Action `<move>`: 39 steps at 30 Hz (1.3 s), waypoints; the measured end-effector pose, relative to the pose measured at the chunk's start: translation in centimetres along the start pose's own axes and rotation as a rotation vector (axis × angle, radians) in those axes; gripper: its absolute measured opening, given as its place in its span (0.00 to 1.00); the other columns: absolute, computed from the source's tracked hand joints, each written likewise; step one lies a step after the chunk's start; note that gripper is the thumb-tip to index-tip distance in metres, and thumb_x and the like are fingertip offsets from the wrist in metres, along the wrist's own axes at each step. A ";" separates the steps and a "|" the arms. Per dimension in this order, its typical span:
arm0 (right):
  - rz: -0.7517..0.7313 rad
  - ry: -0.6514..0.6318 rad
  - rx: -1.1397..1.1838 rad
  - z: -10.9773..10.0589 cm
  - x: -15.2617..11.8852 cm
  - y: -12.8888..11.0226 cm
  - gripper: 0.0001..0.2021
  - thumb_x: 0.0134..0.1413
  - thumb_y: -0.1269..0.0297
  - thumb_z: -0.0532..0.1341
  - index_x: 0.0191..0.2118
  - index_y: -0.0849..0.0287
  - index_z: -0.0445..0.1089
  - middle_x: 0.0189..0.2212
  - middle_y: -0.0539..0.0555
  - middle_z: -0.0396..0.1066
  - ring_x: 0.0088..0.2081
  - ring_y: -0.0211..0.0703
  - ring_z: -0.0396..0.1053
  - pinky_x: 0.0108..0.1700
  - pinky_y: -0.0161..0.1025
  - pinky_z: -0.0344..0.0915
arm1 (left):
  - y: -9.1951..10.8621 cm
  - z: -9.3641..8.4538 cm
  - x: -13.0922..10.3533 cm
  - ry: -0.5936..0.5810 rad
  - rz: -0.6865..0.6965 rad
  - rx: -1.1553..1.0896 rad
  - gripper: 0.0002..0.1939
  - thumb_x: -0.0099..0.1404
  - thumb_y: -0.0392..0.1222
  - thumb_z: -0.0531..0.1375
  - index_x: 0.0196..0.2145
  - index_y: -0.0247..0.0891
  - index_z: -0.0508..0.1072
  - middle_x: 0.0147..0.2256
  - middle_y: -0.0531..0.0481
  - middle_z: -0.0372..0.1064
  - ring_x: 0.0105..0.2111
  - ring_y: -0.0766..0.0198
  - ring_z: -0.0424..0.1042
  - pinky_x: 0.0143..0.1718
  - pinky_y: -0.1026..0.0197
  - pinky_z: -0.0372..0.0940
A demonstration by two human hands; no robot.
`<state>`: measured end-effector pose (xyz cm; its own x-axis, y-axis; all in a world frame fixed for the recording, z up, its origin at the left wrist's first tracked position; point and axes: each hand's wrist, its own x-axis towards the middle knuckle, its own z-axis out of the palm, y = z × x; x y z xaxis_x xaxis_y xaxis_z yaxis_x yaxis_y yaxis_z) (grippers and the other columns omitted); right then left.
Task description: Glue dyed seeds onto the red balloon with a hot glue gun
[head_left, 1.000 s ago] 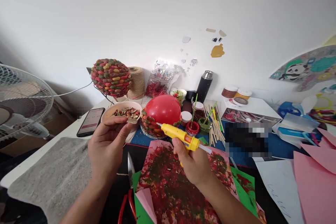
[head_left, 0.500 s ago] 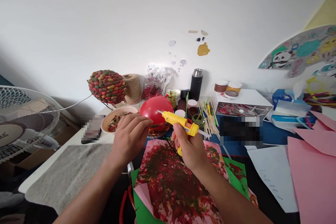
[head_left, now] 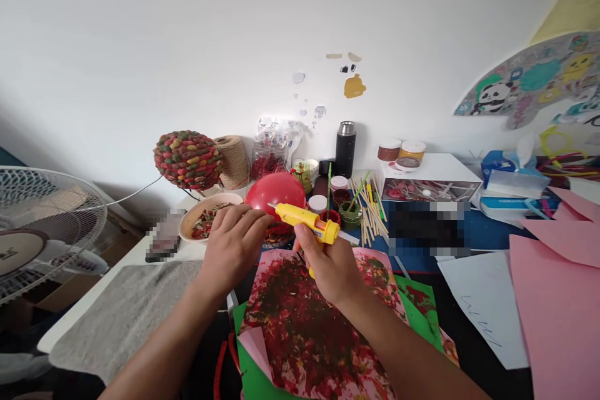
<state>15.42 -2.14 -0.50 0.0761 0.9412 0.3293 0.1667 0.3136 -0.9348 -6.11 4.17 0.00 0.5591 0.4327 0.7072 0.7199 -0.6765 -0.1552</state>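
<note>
editor: what lies nearest in your feed?

operator: from afar i see a paint-smeared pink sheet (head_left: 304,325) overlapping green paper (head_left: 257,381). above it, the right hand (head_left: 325,262) is wrapped round a yellow glue gun (head_left: 307,222). the left hand (head_left: 234,244), palm down with fingers bent, hangs just beside the nozzle (head_left: 272,205); i cannot tell whether its hidden fingertips pinch anything.

editor: and the balloon?

operator: the red balloon (head_left: 276,189) sits just beyond the hands, to the right of a bowl (head_left: 185,224) of coloured bits (head_left: 209,222).

editor: what might go wrong?

operator: i would watch the nozzle. i cannot tell whether it touches the balloon; if it is hot, a slip of the right wrist could burst the rubber or burn the left fingers. a careless leftward swing could tip the bowl.

editor: the surface, the room?

operator: a crowded white table (head_left: 190,251), partly under a blue cover (head_left: 492,228). beyond the right hand are a green paint jar (head_left: 350,219) and loose wooden sticks (head_left: 372,231); farther back, a multicoloured ball (head_left: 187,159), a twine spool (head_left: 233,162) and a black flask (head_left: 345,153). a fan (head_left: 42,231) stands at far left, and a white wall (head_left: 210,31) bearing stickers (head_left: 355,86) rises behind.
</note>
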 end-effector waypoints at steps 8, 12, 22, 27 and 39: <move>-0.049 0.010 -0.048 0.1 0.0 -0.1 0.27 0.73 0.41 0.57 0.28 0.55 0.72 0.17 0.46 0.61 0.20 0.40 0.64 0.26 0.38 0.61 | -0.1 0.5 -0.2 -0.010 0.027 0.020 0.13 0.75 0.34 0.61 0.51 0.47 0.82 0.47 0.43 0.85 0.50 0.47 0.77 0.53 0.46 0.65; -0.061 0.008 -0.038 0.2 0.0 -0.2 0.25 0.73 0.43 0.57 0.28 0.55 0.72 0.18 0.47 0.62 0.21 0.40 0.65 0.26 0.37 0.62 | -0.1 0.8 -0.3 -0.004 0.011 -0.003 0.11 0.75 0.35 0.62 0.49 0.47 0.82 0.47 0.44 0.84 0.49 0.47 0.78 0.54 0.46 0.65; -0.033 -0.010 -0.001 0.2 0.0 -0.1 0.24 0.70 0.44 0.59 0.29 0.56 0.73 0.20 0.48 0.64 0.23 0.41 0.66 0.28 0.38 0.62 | -0.1 0.7 0.0 0.132 -0.082 -0.173 0.09 0.76 0.33 0.62 0.46 0.44 0.82 0.43 0.45 0.84 0.45 0.52 0.79 0.53 0.49 0.71; -0.051 -0.011 -0.008 0.3 -0.1 -0.2 0.23 0.71 0.45 0.59 0.30 0.56 0.74 0.19 0.47 0.63 0.22 0.41 0.65 0.28 0.37 0.63 | 0.1 0.7 -0.1 0.142 -0.087 -0.135 0.06 0.76 0.35 0.64 0.46 0.43 0.79 0.44 0.45 0.83 0.46 0.52 0.79 0.53 0.47 0.71; -0.104 0.015 -0.091 0.3 -0.2 0.2 0.25 0.73 0.44 0.57 0.31 0.57 0.78 0.20 0.48 0.69 0.23 0.41 0.69 0.29 0.37 0.66 | 0.2 1.9 0.1 0.119 -0.201 -0.100 0.04 0.76 0.41 0.64 0.46 0.42 0.77 0.50 0.41 0.80 0.49 0.48 0.77 0.54 0.44 0.70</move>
<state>15.12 -2.22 -0.80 0.0685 0.9018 0.4266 0.2631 0.3961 -0.8797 -5.12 5.22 -1.28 0.3524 0.4953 0.7940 0.7642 -0.6420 0.0612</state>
